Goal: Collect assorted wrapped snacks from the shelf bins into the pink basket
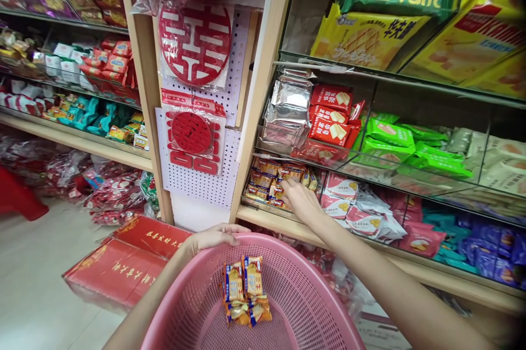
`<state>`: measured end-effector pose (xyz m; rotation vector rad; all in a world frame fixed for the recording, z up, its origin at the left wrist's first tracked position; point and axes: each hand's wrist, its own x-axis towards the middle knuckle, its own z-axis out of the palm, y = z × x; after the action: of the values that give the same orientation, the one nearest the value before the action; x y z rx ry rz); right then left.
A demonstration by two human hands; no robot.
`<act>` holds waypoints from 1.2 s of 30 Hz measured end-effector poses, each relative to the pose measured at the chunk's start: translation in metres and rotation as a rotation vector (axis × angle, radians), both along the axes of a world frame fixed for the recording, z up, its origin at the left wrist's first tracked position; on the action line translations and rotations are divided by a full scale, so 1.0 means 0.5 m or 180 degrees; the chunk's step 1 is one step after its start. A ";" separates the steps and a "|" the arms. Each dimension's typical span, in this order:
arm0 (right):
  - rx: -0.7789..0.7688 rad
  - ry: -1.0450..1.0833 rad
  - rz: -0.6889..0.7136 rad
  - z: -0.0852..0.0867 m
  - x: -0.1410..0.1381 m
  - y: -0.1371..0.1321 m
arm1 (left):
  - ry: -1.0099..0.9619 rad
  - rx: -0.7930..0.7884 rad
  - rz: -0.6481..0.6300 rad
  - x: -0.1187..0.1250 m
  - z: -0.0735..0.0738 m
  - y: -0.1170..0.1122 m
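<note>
Gripping the far rim of the pink basket (312, 306) with the left hand (213, 237), the person lays the right hand (302, 201) on the orange snack packets (263, 180) in the lower shelf bin (258, 203), its grasp unclear, while a few matching packets (245, 290) lie inside the basket.

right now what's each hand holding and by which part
The left hand grips the pink basket by its far rim. The right hand rests on the orange packets in the shelf bin; a grip there cannot be told.
</note>
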<state>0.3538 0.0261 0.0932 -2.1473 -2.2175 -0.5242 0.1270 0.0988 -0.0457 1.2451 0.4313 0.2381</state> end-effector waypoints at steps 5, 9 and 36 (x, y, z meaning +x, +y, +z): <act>-0.0056 -0.0044 -0.0064 -0.003 0.002 -0.001 | 0.0015 -0.0017 0.0001 0.001 0.014 -0.007; -0.0092 -0.0012 -0.0095 -0.004 0.003 0.000 | 0.0031 -0.0003 0.0021 0.002 0.020 -0.010; -0.0805 0.0533 0.0168 -0.008 0.064 0.019 | -0.0042 -0.0083 0.0000 0.001 0.011 -0.004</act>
<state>0.3860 0.0356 0.0891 -2.1408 -2.3468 -0.0602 0.1274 0.0968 -0.0403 1.2175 0.4218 0.2400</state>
